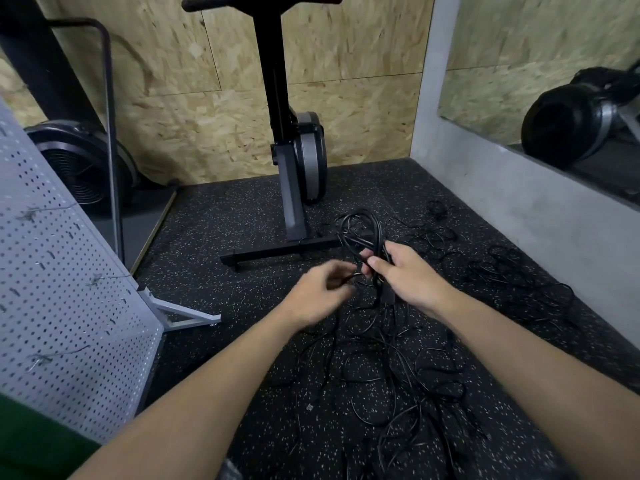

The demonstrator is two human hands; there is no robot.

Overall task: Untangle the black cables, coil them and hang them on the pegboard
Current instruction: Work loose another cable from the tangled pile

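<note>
We grip half-made coil (pixel 362 230) in right hand (pixel 412 278), above tangle (pixel 398 368) on floor (pixel 214 220); left hand (pixel 318 292) pinches loose strand (pixel 353 276) (bit blurred). We want even loops, slack fed gently; pegboard (pixel 62 289) stands left.

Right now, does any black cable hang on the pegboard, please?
No, the visible pegboard holds no cable; the right hand grips the coil, and loose cables lie on the floor.

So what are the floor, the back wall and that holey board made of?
Floor: likely rubber matting, matte black with pale flecks. Back wall: strand board, unfinished, pressed wood flakes visible. Pegboard: probably painted sheet metal, smooth pale grey with punched holes; plastic is possible.
</note>
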